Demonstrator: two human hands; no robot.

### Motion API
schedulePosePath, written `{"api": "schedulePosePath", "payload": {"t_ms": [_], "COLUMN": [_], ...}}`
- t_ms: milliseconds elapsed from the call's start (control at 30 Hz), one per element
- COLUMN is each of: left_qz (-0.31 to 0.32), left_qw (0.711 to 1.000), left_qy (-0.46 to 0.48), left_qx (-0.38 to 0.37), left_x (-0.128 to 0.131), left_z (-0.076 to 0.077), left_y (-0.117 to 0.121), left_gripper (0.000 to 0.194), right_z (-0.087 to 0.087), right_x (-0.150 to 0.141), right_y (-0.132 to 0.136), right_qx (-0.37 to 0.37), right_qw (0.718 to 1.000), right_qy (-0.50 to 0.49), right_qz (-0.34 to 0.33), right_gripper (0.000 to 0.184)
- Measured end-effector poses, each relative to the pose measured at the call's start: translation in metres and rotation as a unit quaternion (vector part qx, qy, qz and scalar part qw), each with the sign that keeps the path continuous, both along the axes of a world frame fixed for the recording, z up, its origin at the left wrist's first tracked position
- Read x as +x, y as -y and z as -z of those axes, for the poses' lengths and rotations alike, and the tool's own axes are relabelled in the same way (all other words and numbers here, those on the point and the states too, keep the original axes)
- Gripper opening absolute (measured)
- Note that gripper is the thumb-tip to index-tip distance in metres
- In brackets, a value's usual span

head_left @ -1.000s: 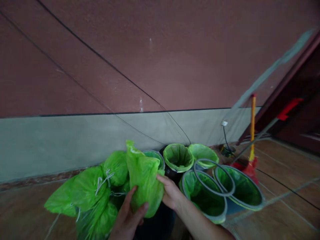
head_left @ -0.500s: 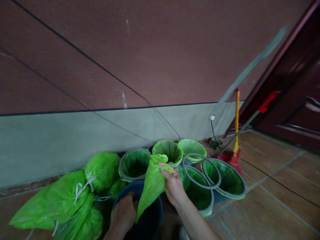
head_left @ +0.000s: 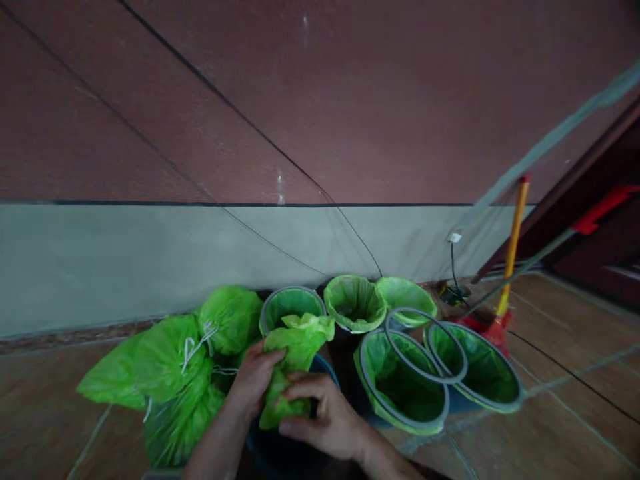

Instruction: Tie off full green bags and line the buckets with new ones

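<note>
Both my hands are on a crumpled green plastic bag, raised over a dark blue bin. My left hand grips the bag's left edge, fingers closed on it. Lower down, my right hand pinches the bag from the right side with bent fingers. The blue bin beneath is mostly hidden by the bag and my forearms. Just behind the bag stands a bin with a grey rim and green liner.
Tied full green bags lie to the left. Several lined bins stand by the wall and to the right; a loose grey ring rests across two of them. A red dustpan and a yellow handle lean near the door.
My left hand has come up out of the blue bin and taken hold of the bag. My right hand has moved lower on it. The view has shifted left.
</note>
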State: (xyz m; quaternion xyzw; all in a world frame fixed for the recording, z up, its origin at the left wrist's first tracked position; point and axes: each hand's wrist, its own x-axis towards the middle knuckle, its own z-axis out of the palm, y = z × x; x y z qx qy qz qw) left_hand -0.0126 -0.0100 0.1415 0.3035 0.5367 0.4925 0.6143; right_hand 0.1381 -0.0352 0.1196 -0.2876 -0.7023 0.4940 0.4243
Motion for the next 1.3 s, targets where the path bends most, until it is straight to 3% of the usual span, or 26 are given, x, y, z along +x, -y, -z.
{"api": "schedulePosePath", "payload": {"t_ms": [100, 167, 267, 300, 400, 467, 600, 800, 933, 1067, 1200, 1300], "left_qz": [0.022, 0.048, 0.092, 0.11, 0.172, 0.189, 0.132, 0.019, -0.003, -0.03, -0.113, -0.128], "left_qw": [0.995, 0.986, 0.966, 0.957, 0.922, 0.901, 0.882, 0.873, 0.876, 0.906, 0.949, 0.975], "left_qy": [-0.087, -0.146, -0.213, -0.234, -0.293, -0.34, -0.424, -0.478, -0.473, -0.418, -0.283, -0.172], "left_qx": [0.036, 0.06, 0.114, 0.135, 0.185, 0.193, 0.159, 0.093, 0.096, 0.056, 0.079, 0.053], "left_x": [-0.009, -0.011, -0.007, -0.005, -0.002, -0.005, -0.022, -0.055, -0.069, -0.08, -0.075, -0.056], "left_z": [0.006, 0.008, 0.01, 0.01, 0.01, 0.008, 0.002, -0.001, -0.004, -0.006, -0.005, -0.008], "left_y": [-0.005, -0.005, -0.004, -0.004, -0.005, -0.005, -0.007, -0.009, -0.01, -0.009, -0.008, -0.008], "left_gripper": [0.032, 0.035, 0.036, 0.036, 0.037, 0.041, 0.052, 0.045, 0.033, 0.031, 0.041, 0.045], "right_z": [-0.001, -0.002, 0.0, 0.001, 0.008, 0.012, 0.008, -0.001, 0.004, 0.003, -0.005, -0.003], "right_x": [0.014, 0.023, 0.03, 0.031, 0.029, 0.029, 0.038, 0.069, 0.088, 0.107, 0.11, 0.085], "right_y": [-0.017, -0.028, -0.035, -0.036, -0.04, -0.046, -0.058, -0.066, -0.075, -0.081, -0.078, -0.067], "right_qx": [-0.085, -0.069, 0.016, 0.03, -0.02, -0.101, -0.232, -0.287, -0.265, -0.212, -0.223, -0.3], "right_qw": [0.979, 0.96, 0.965, 0.968, 0.97, 0.96, 0.904, 0.837, 0.794, 0.77, 0.791, 0.827], "right_qy": [-0.088, -0.073, 0.026, 0.051, 0.033, -0.04, -0.198, -0.317, -0.339, -0.366, -0.42, -0.394], "right_qz": [0.165, 0.26, 0.26, 0.245, 0.239, 0.259, 0.299, 0.342, 0.429, 0.478, 0.385, 0.266], "right_gripper": [0.029, 0.036, 0.073, 0.073, 0.028, 0.018, 0.029, 0.039, 0.037, 0.032, 0.037, 0.044]}}
